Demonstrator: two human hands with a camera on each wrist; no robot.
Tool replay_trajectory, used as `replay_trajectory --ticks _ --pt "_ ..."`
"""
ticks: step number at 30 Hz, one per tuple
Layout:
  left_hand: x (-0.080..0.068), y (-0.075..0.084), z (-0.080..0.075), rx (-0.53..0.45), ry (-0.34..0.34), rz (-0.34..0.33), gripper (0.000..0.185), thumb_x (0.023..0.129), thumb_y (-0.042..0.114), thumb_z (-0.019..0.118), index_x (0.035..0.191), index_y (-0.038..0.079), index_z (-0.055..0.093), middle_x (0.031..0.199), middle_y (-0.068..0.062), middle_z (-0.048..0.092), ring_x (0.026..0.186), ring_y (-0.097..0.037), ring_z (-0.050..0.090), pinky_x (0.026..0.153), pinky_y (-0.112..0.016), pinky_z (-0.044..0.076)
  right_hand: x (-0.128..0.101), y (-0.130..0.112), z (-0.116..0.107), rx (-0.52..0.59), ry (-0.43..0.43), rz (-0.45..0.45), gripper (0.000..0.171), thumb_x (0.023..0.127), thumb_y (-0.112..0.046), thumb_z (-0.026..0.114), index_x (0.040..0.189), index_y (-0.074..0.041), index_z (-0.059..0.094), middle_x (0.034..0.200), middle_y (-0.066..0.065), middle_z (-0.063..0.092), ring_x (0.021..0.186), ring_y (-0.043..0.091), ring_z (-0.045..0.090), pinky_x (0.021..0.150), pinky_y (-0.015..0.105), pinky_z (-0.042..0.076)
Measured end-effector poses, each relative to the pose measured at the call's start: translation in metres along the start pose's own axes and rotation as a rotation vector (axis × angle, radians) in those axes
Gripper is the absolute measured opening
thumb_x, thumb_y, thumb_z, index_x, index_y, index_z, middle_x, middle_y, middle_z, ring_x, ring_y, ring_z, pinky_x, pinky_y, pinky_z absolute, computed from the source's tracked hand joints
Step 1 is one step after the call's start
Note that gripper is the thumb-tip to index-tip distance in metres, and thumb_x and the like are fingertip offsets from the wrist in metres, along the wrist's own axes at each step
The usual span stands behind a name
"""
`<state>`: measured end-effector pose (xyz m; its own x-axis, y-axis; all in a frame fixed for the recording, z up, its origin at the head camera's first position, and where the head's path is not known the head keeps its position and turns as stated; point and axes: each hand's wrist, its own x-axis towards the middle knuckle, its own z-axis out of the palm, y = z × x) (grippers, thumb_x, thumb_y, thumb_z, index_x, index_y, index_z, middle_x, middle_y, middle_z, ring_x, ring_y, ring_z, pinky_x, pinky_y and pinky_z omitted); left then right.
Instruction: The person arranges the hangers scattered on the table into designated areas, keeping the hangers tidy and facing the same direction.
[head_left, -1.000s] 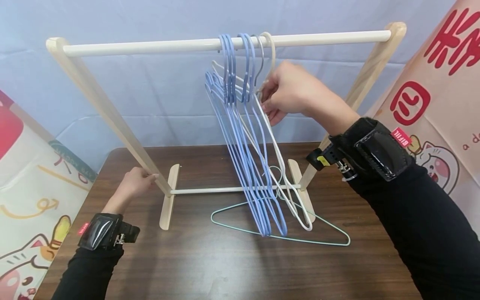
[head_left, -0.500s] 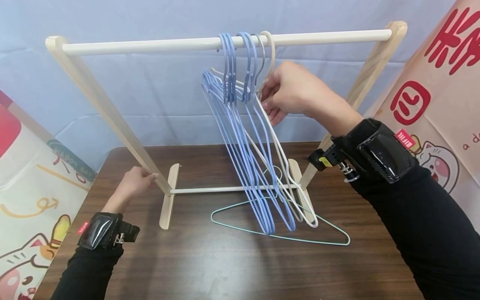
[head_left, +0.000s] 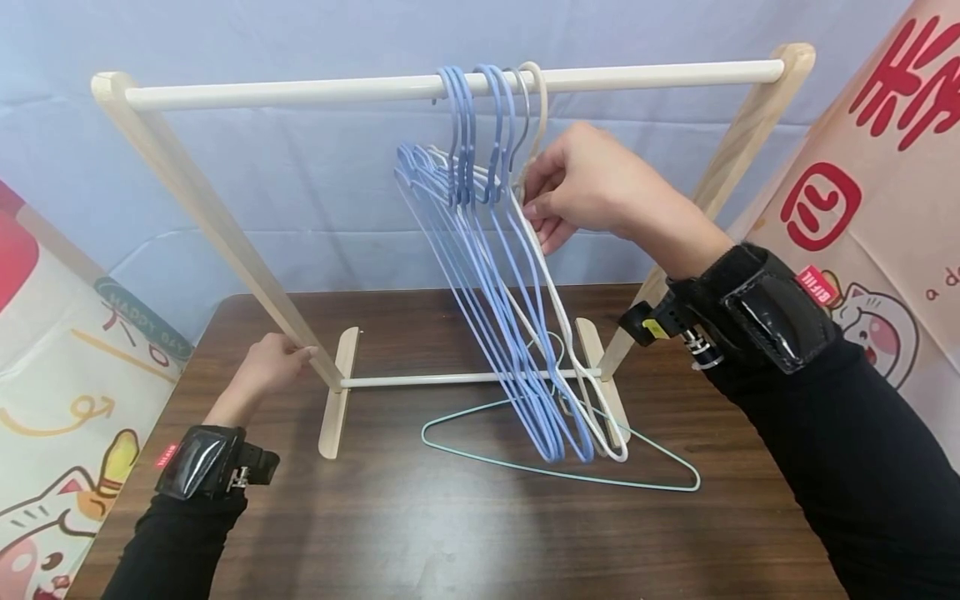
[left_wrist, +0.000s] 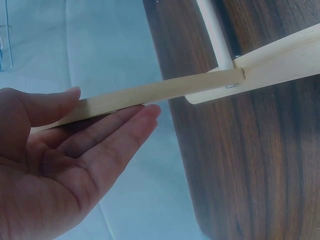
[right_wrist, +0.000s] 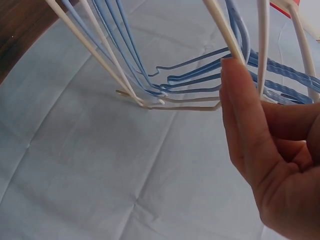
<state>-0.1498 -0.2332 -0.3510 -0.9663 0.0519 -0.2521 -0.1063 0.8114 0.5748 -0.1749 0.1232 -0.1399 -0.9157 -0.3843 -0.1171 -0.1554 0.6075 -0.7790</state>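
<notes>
At the left leg of the pale wooden clothes rack (head_left: 225,233), left hand (head_left: 266,367) rests straight fingers on the wood, steadying. Mid-rail, blue and white plastic hangers (head_left: 487,275) hang bunched; right hand (head_left: 585,183) pinches the white hanger's neck. Likely mid-seating; next needs a clean release. Mint wire hanger (head_left: 562,475) on the dark table (head_left: 420,533); hooks overlap, count unclear.

One rack (head_left: 450,83) stands on one counter (head_left: 450,533). Four blue hangers (head_left: 480,275) can be counted by their hooks on the rail, with one grey hanger (head_left: 522,108) and one white hanger (head_left: 558,308) beside them, though the bunch overlaps and the tally is not certain. One green hanger (head_left: 555,473) lies flat on the counter. Two hands are in view, left (head_left: 266,367) and right (head_left: 585,183).
</notes>
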Motion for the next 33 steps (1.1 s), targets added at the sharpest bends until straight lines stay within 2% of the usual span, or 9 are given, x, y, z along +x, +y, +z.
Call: replay_trajectory --ticks 10,20,29,33 --pt "0.0 0.001 0.0 0.004 0.009 -0.004 0.04 0.097 0.02 0.044 0.11 -0.015 0.056 0.097 -0.029 0.062 0.089 -0.039 0.061 0.068 -0.042 0.048 -0.002 0.002 0.0 0.038 -0.001 -0.008 0.022 0.088 0.009 0.047 0.107 0.017 0.055 0.086 0.022 0.062 0.056 0.022 0.064 0.058 0.032 0.053" --pt "-0.001 0.0 0.0 0.007 0.013 0.005 0.039 0.097 0.019 0.044 0.111 -0.015 0.055 0.097 -0.029 0.062 0.087 -0.037 0.062 0.07 -0.044 0.048 -0.004 0.005 0.0 -0.034 -0.006 -0.01 0.021 0.089 0.007 0.046 0.106 0.016 0.056 0.088 0.023 0.064 0.059 0.022 0.065 0.058 0.031 0.053" --pt "0.0 0.0 0.0 -0.004 0.01 0.003 0.04 0.097 0.019 0.044 0.112 -0.016 0.054 0.098 -0.03 0.062 0.089 -0.038 0.061 0.071 -0.045 0.047 -0.005 0.014 0.0 -0.112 0.009 -0.01 0.018 0.089 0.005 0.049 0.101 0.012 0.06 0.082 0.018 0.067 0.06 0.022 0.066 0.06 0.031 0.053" --pt "-0.001 0.002 0.0 -0.002 0.009 -0.001 0.04 0.097 0.02 0.044 0.113 -0.016 0.054 0.099 -0.03 0.061 0.09 -0.039 0.061 0.071 -0.045 0.048 -0.005 0.018 0.0 -0.106 0.007 0.0 0.021 0.089 0.006 0.047 0.103 0.013 0.059 0.083 0.02 0.066 0.06 0.021 0.066 0.059 0.031 0.053"
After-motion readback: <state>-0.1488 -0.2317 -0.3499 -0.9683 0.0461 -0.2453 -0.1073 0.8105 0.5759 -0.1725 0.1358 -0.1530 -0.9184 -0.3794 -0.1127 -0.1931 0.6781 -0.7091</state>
